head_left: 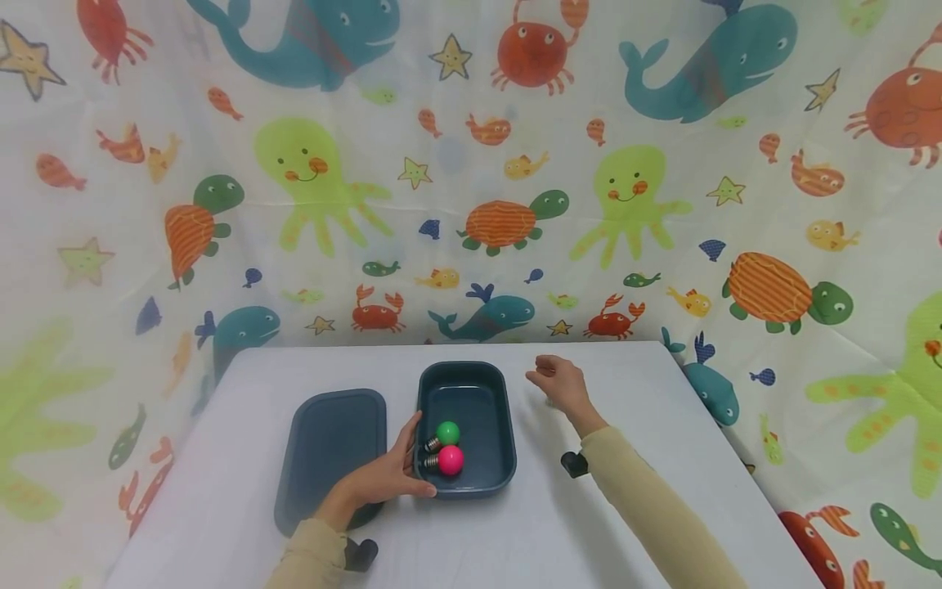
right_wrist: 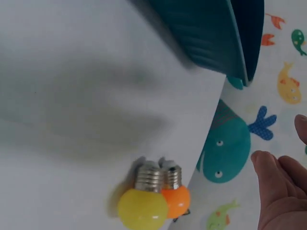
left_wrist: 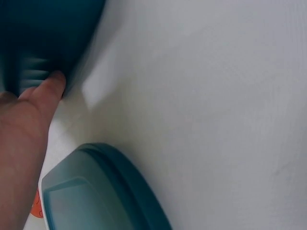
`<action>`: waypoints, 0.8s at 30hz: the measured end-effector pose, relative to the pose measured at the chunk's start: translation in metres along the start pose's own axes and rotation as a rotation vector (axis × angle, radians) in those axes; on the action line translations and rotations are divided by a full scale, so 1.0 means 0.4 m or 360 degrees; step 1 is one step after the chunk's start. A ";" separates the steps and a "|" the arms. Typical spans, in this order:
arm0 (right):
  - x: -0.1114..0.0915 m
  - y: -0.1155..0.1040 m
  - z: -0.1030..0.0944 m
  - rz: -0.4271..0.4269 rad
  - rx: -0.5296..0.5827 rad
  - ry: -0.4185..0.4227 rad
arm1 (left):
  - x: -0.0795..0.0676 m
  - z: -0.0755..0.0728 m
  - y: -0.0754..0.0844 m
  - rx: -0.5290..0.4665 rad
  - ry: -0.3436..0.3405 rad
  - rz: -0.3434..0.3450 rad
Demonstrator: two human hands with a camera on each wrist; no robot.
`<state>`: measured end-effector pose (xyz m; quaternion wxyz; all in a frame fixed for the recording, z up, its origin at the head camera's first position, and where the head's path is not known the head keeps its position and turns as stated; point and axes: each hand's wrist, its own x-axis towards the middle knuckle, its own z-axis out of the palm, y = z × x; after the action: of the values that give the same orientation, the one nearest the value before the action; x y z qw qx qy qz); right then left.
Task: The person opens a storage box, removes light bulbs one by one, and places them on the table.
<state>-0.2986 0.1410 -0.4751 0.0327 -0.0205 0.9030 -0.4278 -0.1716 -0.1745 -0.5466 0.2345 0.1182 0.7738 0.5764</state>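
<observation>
In the head view, my left hand (head_left: 390, 470) holds a dark blue plastic box (head_left: 502, 446) at its near left corner, fingers along the left side, thumb at the near wall. Inside the box lie a green light bulb (head_left: 447, 433) and a pink light bulb (head_left: 451, 460), bases pointing left. My right hand (head_left: 565, 384) hovers right of the box with fingers loosely bent and nothing seen in it. The right wrist view has a yellow bulb (right_wrist: 143, 209) and an orange bulb (right_wrist: 177, 199) side by side on the table; the hand mostly covers them in the head view.
Left of the box, a matching dark blue lid (head_left: 334, 446) lies flat on the white table (head_left: 471, 544), partly under the left forearm. A curtain (head_left: 471, 164) printed with sea animals hangs behind the table and down both sides.
</observation>
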 end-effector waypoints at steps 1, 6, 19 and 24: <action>-0.002 -0.008 0.005 0.0001 -0.0001 -0.0009 | -0.001 0.002 0.000 0.0002 0.0003 -0.0003; -0.013 -0.037 0.032 -0.0055 -0.0020 -0.0051 | -0.003 0.011 0.002 -0.0008 0.0008 -0.0015; -0.040 -0.096 0.098 -0.0085 -0.0059 -0.0213 | -0.007 0.029 0.001 -0.0016 0.0030 -0.0015; -0.044 -0.112 0.123 -0.0121 -0.0043 -0.0257 | -0.008 0.031 0.001 -0.0010 0.0042 -0.0020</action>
<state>-0.2770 0.0759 -0.4709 0.0890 -0.0897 0.9016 -0.4136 -0.1629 -0.1655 -0.5482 0.2283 0.1052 0.7757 0.5788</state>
